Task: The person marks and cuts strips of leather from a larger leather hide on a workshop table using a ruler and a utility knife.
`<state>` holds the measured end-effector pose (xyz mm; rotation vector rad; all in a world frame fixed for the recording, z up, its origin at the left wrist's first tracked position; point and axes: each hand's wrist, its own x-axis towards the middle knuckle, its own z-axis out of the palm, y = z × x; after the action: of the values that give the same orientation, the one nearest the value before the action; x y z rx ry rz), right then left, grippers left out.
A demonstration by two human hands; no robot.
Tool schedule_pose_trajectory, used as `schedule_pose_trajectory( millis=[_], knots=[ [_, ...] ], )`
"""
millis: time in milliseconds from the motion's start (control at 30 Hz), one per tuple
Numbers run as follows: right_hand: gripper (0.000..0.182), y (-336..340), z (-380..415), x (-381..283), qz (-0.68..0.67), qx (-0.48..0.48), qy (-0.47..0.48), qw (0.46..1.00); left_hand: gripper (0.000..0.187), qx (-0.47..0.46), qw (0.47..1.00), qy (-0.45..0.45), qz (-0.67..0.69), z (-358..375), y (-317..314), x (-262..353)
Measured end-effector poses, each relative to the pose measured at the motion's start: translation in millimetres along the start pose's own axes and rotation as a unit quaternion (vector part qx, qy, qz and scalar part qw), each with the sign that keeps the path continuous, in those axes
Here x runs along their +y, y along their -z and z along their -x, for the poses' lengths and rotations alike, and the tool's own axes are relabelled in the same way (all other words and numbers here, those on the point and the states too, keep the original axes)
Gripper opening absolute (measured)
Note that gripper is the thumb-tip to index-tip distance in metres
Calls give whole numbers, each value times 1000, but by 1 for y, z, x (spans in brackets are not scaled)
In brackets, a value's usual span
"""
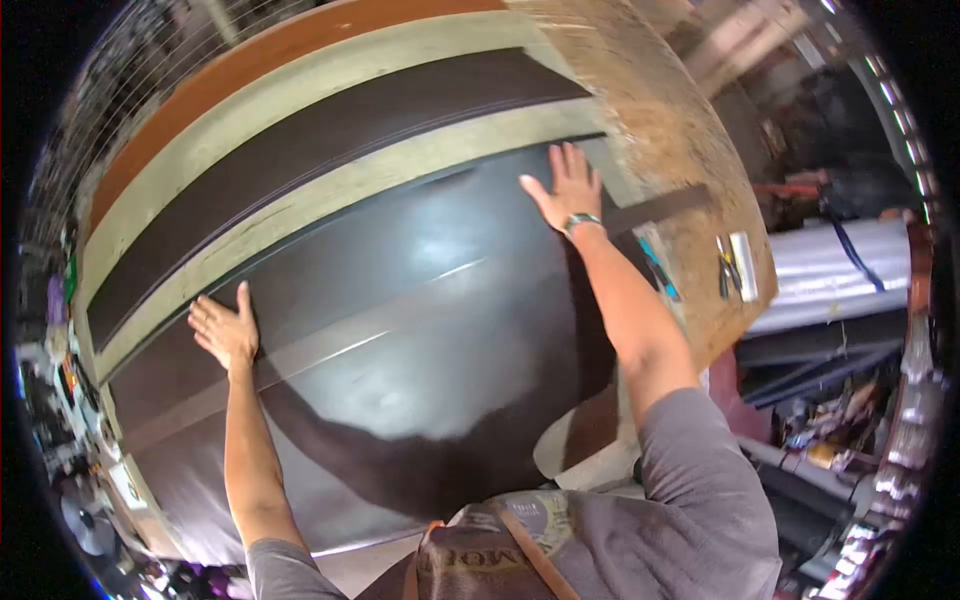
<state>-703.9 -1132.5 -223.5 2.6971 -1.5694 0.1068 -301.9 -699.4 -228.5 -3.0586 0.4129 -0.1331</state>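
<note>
A large, dark, glossy sheet (430,370), leather-like, covers most of the table in front of me. My left hand (228,328) lies flat near its far left edge, fingers stretched out and thumb apart. Toward the far right corner my right hand (568,190) presses flat with spread fingers; a watch or bracelet (580,220) is on that wrist. Neither hand grips anything. Between my arms, a long flat straightedge (330,333) runs crosswise over the sheet, and its right end (680,201) sticks out past my right forearm.
Beyond the sheet lie a dark brown strip (330,140) and an orange-brown band (270,50). On the worn wooden table end (660,110) are a teal cutter (655,268), pliers-like tools (728,265) and a white block (743,266). Wrapped rolls (830,275) stand off to the right.
</note>
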Motion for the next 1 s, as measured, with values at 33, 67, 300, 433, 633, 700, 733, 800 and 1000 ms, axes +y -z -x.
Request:
schedule_pose_trajectory(
  millis=[33, 67, 300, 433, 633, 700, 733, 800, 1000],
  knots=[
    [98, 7, 1, 0, -10, -19, 2, 1000, 105, -8, 1000, -2, -1, 2, 7, 2],
    [98, 16, 2, 1, -26, -45, 1, 999, 105, -6, 1000, -5, -5, 1, 3, 0],
    [49, 58, 73, 90, -148, 49, 53, 986, 91, 54, 968, -224, 98, 30, 7, 2],
    [39, 30, 166, 188, -25, 144, 77, 986, 89, 2, 908, -377, 182, 183, 62, 100],
    [36, 18, 203, 211, -47, 138, -67, 987, 87, 14, 906, -368, 208, 216, 58, 127],
    [31, 9, 199, 228, -89, 120, -101, 984, 85, 24, 908, -363, 207, 218, 58, 129],
    [30, 6, 195, 241, -103, 110, -104, 983, 84, 31, 909, -361, 208, 218, 58, 130],
    [29, 2, 192, 259, -150, 123, -92, 977, 83, 33, 906, -364, 214, 217, 58, 129],
    [45, 63, 211, 298, -87, -91, -220, 967, 71, 51, 909, -376, 171, 218, 79, 136]
  ],
)
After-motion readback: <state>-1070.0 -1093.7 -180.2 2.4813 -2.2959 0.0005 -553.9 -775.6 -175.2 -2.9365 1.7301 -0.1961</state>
